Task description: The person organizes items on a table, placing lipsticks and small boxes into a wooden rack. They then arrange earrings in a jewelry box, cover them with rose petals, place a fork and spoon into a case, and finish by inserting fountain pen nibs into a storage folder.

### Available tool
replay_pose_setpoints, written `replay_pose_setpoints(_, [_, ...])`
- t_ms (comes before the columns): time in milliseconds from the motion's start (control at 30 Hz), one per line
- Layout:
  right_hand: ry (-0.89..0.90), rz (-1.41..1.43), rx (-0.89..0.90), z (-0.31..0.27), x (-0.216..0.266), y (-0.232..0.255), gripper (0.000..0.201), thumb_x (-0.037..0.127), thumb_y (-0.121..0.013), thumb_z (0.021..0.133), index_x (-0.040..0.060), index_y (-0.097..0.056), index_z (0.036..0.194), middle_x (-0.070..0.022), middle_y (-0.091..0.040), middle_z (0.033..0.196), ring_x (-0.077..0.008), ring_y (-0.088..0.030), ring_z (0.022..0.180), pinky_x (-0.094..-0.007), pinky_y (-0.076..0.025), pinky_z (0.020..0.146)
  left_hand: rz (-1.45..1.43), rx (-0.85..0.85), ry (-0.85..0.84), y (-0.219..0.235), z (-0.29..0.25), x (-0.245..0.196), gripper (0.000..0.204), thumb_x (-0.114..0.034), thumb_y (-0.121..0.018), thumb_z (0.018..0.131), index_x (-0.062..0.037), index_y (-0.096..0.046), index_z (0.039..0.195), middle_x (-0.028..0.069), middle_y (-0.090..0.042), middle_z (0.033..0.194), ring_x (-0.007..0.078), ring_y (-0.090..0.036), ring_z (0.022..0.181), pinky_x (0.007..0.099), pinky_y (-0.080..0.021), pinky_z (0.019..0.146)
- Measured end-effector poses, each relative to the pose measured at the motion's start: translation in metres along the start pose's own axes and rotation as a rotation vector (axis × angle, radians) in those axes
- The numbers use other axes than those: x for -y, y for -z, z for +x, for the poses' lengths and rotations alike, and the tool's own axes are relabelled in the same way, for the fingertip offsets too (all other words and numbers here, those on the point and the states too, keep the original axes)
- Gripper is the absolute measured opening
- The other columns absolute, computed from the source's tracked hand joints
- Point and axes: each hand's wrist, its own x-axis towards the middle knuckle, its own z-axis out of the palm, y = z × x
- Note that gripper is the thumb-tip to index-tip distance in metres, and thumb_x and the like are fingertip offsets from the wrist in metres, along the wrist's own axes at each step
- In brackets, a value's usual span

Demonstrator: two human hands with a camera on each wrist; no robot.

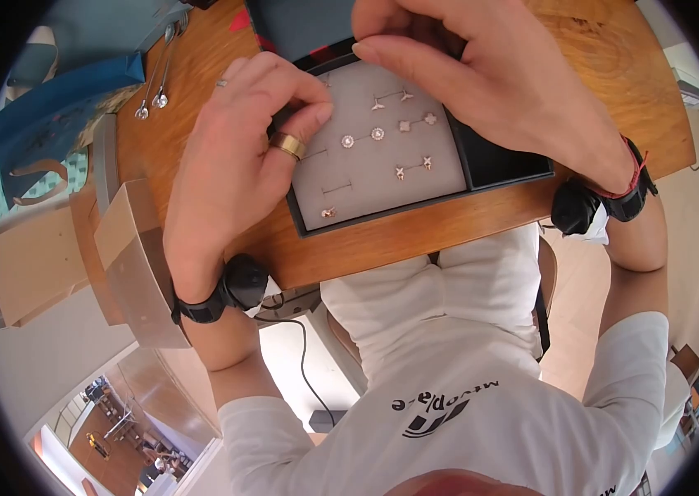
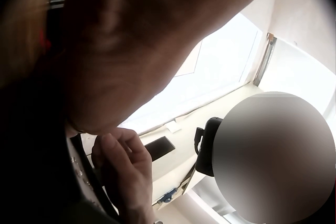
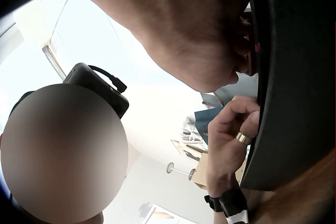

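1. While the left hand (image 1: 238, 136) bends over the left side of the pale display pad (image 1: 366, 186), its thumb and fingers curl close; whether they hold anything, I cannot tell.
2. Above the pad's far right part, the right hand (image 1: 494, 74) has thumb and forefinger drawn together, any hold hidden.
3. Beneath, at least 4 pairs of earrings (image 1: 348, 141) sit on the pad inside the black jewelry box (image 1: 502, 165).
4. Farther left, a blue paper bag (image 1: 60, 107) stands by the wooden table (image 1: 655, 124).
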Motion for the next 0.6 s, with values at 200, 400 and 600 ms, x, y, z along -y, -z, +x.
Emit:
replay_pose_setpoints(200, [-0.34, 0.907, 0.034, 0.006, -0.008, -0.002, 0.018, 0.006, -0.068, 0.107, 0.0013, -0.054, 0.117, -0.0018, -0.067, 0.088, -0.0044, -0.061, 0.078, -0.0215, -0.049, 0.065, -0.281, -0.25, 0.018, 0.0, -0.002, -0.01, 0.021, -0.005, -0.077, 0.097, 0.0007, -0.071, 0.116, 0.0041, -0.067, 0.104, 0.0148, -0.06, 0.09, 0.0291, -0.047, 0.082])
replay_pose_setpoints(400, [-0.141, 1.045, 0.042, 0.001, -0.009, -0.013, 0.014, 0.003, -0.063, 0.109, -0.0017, -0.052, 0.117, -0.0043, -0.066, 0.092, -0.0066, -0.061, 0.082, -0.0215, -0.05, 0.072, 0.056, -0.095, -0.396, 0.003, 0.008, -0.023, 0.028, -0.002, -0.083, 0.093, 0.0033, -0.071, 0.117, 0.0073, -0.069, 0.1, 0.0148, -0.06, 0.089, 0.0274, -0.049, 0.081])
replay_pose_setpoints(600, [0.084, 1.084, 0.058, 0.006, -0.025, -0.029, 0.01, 0.003, -0.06, 0.111, -0.0023, -0.053, 0.116, -0.004, -0.063, 0.091, -0.0073, -0.059, 0.081, -0.0223, -0.048, 0.072, -0.236, -0.417, -0.358, -0.014, 0.005, -0.016, 0.02, 0.006, -0.079, 0.094, 0.0049, -0.071, 0.112, 0.0102, -0.071, 0.101, 0.0155, -0.06, 0.086, 0.0264, -0.048, 0.078])
